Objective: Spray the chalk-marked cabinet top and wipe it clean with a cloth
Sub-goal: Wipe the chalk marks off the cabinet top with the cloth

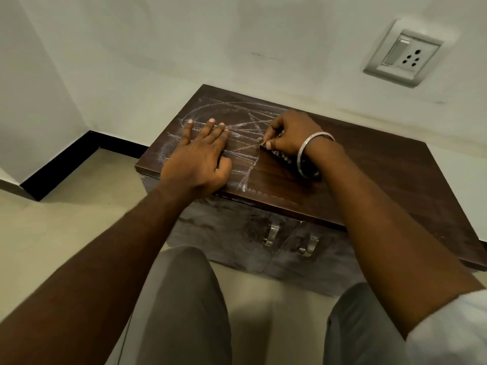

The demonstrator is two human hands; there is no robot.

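At frame centre, left hand (200, 156) lies flat on the chalk-marked cabinet top (382, 169), right hand (292, 133) pinches what may be chalk (260, 142); spraying and wiping both undone.

The cabinet top (369, 180) stood against the wall (184, 48), with a socket plate (403, 54) on that wall above its right end. The left hand (196, 159) lay flat on the top's left part, over the chalk marks (237, 106). Just right of it, the right hand (292, 134) pinched a chalk stub (260, 141) against the top. Two handles (272, 234) sat side by side on the front below, and the person's knees (184, 272) were before them.
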